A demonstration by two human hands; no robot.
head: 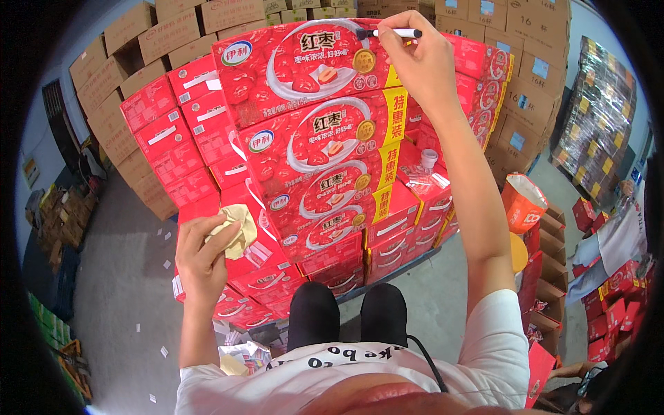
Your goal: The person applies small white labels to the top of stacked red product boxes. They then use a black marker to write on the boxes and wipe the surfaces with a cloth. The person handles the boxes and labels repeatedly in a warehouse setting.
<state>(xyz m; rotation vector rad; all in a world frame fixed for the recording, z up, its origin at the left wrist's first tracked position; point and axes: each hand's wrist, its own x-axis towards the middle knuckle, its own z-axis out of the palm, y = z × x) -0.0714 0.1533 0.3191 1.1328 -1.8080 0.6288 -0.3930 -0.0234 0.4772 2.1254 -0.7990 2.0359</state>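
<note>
My right hand [420,62] grips a slim white pen-like tool [403,33] with a black end. That end is at the upper edge of the top red carton [244,88] in a stack; whether it touches the carton I cannot tell. Below it sit more red cartons [275,142] with printed jujubes and yellow side bands. My left hand [199,254] pinches a crumpled pale yellow cloth or paper [238,228] over a lower red carton [207,210]. Small printed strips [258,253] lie on that carton, beside the cloth.
A small white cup [428,157] and loose strips lie on red cartons at right. Brown cartons [171,31] are stacked behind. An orange bucket [524,202] stands at right near open brown boxes [547,270]. Another person's sleeve [622,228] shows at far right. Scraps litter the floor [124,290].
</note>
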